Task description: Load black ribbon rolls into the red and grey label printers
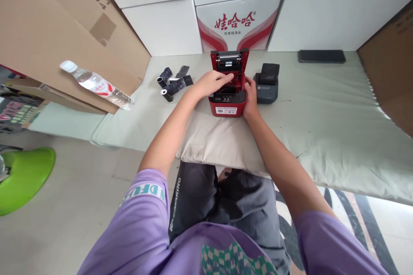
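A red label printer (226,111) stands on the padded bench top with its lid (229,61) raised, showing a black roller inside. My left hand (214,82) lies over the printer's left side, fingers stretched across the opened compartment; some fingertips are hidden inside. Around the right side of the same printer my right hand (251,98) is closed, steadying it. Just to the right sits a smaller dark printer (267,88) with a black strip (269,73) on top. Left of my left hand lie several small dark rolls (174,86), some partly unwound.
A water bottle (100,86) leans against a large cardboard box (93,21) at left. White cartons (238,4) form a wall behind the bench. A dark phone-like slab (321,56) lies at the back right. Below left is a green chair seat (29,176).
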`<action>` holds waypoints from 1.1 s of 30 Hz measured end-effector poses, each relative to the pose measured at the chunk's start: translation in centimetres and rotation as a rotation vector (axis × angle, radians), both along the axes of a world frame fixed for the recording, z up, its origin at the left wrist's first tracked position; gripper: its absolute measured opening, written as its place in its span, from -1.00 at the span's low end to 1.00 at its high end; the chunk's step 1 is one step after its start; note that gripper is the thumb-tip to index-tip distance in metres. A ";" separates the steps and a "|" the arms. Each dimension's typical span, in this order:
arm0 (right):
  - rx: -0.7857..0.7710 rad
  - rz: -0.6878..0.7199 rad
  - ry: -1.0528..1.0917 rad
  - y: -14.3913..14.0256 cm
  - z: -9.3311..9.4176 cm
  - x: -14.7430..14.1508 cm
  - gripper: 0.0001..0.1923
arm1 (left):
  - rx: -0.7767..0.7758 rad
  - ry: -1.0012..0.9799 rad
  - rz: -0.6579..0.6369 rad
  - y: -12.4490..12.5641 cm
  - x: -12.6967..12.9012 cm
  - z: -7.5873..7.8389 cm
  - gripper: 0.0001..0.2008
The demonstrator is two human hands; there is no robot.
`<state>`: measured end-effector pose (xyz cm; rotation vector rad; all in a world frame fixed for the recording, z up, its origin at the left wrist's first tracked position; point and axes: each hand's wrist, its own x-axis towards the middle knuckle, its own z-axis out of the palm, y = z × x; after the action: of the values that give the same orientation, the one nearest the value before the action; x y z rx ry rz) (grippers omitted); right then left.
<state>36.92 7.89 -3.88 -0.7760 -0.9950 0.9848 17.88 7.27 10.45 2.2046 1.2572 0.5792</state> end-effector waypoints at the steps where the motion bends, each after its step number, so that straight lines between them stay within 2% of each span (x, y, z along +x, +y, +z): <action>1: -0.004 -0.004 0.004 0.0 0.0 0.0 -0.27 | -0.001 -0.061 -0.019 -0.6 -0.5 -0.3 -0.57; 5: -0.017 0.027 0.062 0.5 -0.1 0.0 -0.28 | 0.121 -0.143 -0.038 -2.7 -2.0 -2.0 -0.76; 8: -0.026 0.073 0.078 1.1 -0.1 0.4 -0.24 | 0.208 -0.231 -0.011 -3.2 -2.0 -3.2 -0.83; 15: -0.023 0.145 0.021 0.9 1.1 1.2 -0.12 | 0.308 -0.426 0.064 -3.8 -0.8 -5.7 -0.57; 21: -0.018 0.153 0.027 1.6 1.8 2.0 -0.13 | 0.456 -0.335 0.030 -5.2 0.0 -6.6 -0.46; 26: -0.045 0.145 0.029 3.3 3.9 2.1 -0.32 | 0.579 -0.260 0.044 -5.2 0.4 -7.9 -0.47; 30: -0.034 0.166 0.048 2.4 5.3 1.4 -0.41 | 0.629 -0.237 0.119 -4.9 0.4 -9.1 -0.46; 33: -0.015 0.182 0.036 1.0 5.5 1.3 -0.45 | 0.616 -0.238 0.155 -4.7 0.2 -9.6 -0.46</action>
<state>38.19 8.94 1.62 -0.6865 -1.0415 1.1597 18.06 2.59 0.88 2.4163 1.2401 1.4029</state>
